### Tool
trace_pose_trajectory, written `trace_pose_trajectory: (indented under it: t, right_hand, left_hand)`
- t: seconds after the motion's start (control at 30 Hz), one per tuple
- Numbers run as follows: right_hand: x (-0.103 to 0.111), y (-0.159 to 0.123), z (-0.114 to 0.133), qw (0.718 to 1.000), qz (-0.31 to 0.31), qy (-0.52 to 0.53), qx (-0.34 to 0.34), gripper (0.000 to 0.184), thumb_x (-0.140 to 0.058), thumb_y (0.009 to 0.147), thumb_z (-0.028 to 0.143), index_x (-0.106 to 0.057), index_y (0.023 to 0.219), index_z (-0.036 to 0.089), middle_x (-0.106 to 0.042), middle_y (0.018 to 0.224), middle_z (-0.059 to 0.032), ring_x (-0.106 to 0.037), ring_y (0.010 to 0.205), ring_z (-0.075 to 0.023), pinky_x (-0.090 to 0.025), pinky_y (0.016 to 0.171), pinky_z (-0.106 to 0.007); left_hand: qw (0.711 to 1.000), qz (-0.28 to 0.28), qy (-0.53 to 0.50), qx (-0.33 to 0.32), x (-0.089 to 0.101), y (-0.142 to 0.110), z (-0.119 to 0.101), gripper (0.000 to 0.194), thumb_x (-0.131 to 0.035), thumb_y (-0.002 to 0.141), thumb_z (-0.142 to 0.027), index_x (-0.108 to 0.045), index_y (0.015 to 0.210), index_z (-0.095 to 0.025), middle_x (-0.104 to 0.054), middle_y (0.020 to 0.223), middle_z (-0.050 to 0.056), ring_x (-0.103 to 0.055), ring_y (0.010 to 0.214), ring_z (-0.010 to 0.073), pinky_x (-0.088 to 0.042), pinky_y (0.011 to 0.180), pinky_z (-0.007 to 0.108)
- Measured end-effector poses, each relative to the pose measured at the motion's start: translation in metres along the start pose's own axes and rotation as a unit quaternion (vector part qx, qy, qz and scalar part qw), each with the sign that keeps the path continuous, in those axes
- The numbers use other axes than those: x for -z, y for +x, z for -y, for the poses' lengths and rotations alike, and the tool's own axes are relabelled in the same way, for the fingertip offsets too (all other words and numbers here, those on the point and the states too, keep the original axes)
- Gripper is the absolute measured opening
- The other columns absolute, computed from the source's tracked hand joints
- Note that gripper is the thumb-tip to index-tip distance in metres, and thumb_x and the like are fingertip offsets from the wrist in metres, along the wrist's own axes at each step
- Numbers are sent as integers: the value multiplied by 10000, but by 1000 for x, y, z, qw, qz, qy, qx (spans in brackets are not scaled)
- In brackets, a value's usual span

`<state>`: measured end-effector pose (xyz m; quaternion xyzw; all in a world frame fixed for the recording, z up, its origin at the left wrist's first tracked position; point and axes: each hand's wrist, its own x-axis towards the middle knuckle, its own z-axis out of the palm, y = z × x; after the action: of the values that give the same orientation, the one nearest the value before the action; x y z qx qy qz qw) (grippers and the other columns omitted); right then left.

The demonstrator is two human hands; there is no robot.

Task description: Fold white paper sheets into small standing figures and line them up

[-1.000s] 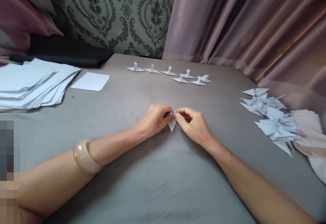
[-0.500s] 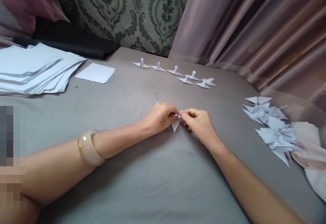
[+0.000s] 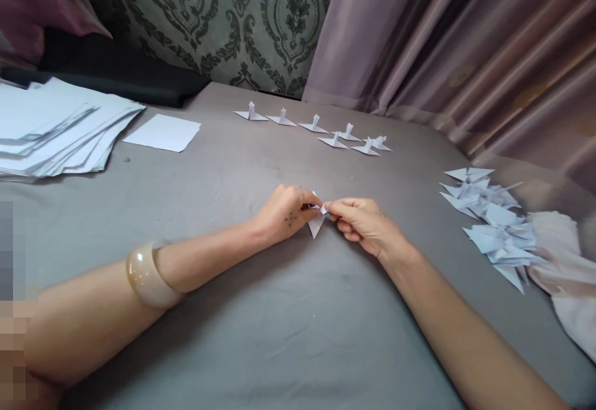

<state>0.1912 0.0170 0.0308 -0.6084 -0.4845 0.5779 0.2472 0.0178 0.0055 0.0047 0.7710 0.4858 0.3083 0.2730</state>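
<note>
Here it is, right at the centre: a small folded white paper, held between both hands just over the grey cloth, one point aimed toward the wearer. The left hand has it pinched between thumb and fingers, and the right hand nips the raised tip opposite, thumb against forefinger, other fingers curled in. A glossy bangle circles the left forearm. Beyond the hands, seven folded figures stand in a loose line, some doubled up at the right end. Over to the right, a heap of pointed paper shapes lies against pale pink fabric; far left, a single sheet sits beside a fanned stack of paper.
</note>
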Motion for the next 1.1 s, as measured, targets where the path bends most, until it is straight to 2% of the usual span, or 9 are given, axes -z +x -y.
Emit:
trace_pose_trajectory:
  t: [0.17,0.33,0.57,0.87,1.1]
  right_hand:
    - [0,-1,-1,1000,-9,20,5,183,-713,658,259,-570,599,162,-394,499,76,-289,406,-18,-171,327,-154]
    - [2,-1,4,998,35,29,-36,224,-686,683,262,-526,568,157,-450,543,52,-275,387,-4,-149,307,-152]
    - [4,2,5,999,25,-20,-25,226,-694,661,253,-514,551,168,-437,507,58,-284,376,-10,-154,300,-154]
    - [9,6,4,996,50,-62,-30,255,-676,664,270,-482,519,192,-339,427,87,-215,360,-20,-109,319,-180]
    - [12,9,2,997,62,-26,-28,236,-705,655,264,-517,541,178,-425,498,61,-240,378,-16,-119,316,-182]
  left_hand:
    - [1000,9,-6,6,2,-1,-1,177,-583,861,-213,-749,923,-198,-724,802,19,-627,688,135,-423,636,231]
    - [1000,7,9,-13,1,-1,0,163,-595,857,-211,-750,905,-209,-728,815,16,-626,684,130,-427,661,237]
    - [999,16,23,-30,1,1,3,160,-601,871,-234,-752,927,-229,-729,823,5,-637,724,139,-432,724,256]
    - [999,16,22,-36,0,0,3,157,-602,870,-215,-748,911,-254,-742,839,-2,-661,865,177,-427,823,302]
    - [999,31,-12,-17,3,0,1,186,-577,881,-191,-757,908,-229,-738,864,17,-647,762,149,-446,726,268]
